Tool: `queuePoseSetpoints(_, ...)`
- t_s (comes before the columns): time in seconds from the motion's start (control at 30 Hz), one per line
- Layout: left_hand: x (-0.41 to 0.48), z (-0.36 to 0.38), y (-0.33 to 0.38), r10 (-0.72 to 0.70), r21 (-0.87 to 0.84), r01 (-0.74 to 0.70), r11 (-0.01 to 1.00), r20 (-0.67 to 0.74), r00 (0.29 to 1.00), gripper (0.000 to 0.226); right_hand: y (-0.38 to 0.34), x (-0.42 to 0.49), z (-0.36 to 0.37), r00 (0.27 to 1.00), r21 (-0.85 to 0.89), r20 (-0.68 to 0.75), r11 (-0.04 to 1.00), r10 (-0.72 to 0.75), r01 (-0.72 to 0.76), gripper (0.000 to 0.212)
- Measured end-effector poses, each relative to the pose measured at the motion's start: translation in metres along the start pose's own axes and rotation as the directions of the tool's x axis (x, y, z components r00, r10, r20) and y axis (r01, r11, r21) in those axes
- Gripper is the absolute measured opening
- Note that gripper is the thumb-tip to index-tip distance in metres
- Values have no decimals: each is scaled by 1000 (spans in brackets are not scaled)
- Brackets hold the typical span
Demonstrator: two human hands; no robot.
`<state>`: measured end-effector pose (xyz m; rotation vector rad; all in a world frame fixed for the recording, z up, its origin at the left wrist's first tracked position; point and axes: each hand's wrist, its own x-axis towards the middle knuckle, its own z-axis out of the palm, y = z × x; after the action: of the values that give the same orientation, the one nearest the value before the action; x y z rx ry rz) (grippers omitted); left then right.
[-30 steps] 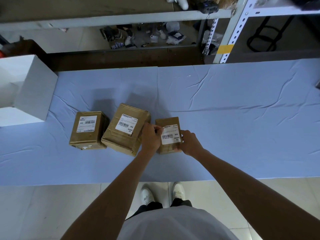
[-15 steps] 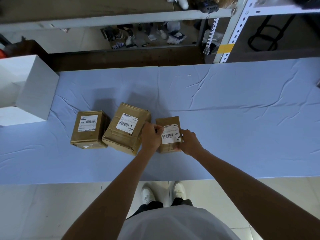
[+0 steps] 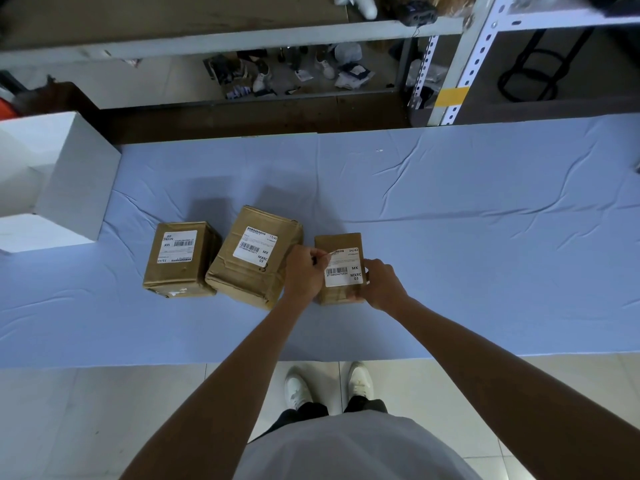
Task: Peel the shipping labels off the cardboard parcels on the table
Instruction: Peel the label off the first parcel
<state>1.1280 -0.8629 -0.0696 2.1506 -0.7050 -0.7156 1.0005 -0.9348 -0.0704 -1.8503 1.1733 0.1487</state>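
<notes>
The left hand (image 3: 304,271) covers the left edge of the small parcel (image 3: 334,241) and the near right corner of the middle parcel (image 3: 239,285). Its fingertips are mostly turned out of sight. What shows is thumb and forefinger closed in a pinch on the upper left corner of the shipping label (image 3: 344,270). That corner looks raised off the cardboard, though how much of it is free is hard to make out. The rest of the label lies flat on the parcel top, just right of the pinch. The right hand (image 3: 384,285) clasps the small parcel's right side, thumb beside the label's edge, hiding that corner. All three parcels stand on the blue-clothed table (image 3: 467,220), the left parcel (image 3: 180,277) farthest from the hands. A white box (image 3: 69,181) is cut off at the left edge.
</notes>
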Motion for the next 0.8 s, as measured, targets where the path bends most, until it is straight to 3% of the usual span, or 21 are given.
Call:
queuePoseSetpoints(0.37, -5, 0, 1, 36, 0, -36, 999, -31, 999, 13, 7, -7, -2, 998, 72, 11, 995, -64, 63, 59)
queuePoseSetpoints(0.63, -7, 2, -10, 45, -117, -47, 992, -16, 999, 18, 15, -7, 4, 999, 96, 24, 994, -44, 42, 77)
queuePoseSetpoints(0.8, -9, 3, -13, 67, -117, -78, 990, -90, 994, 16, 15, -6, 5, 997, 97, 30, 993, -66, 63, 80)
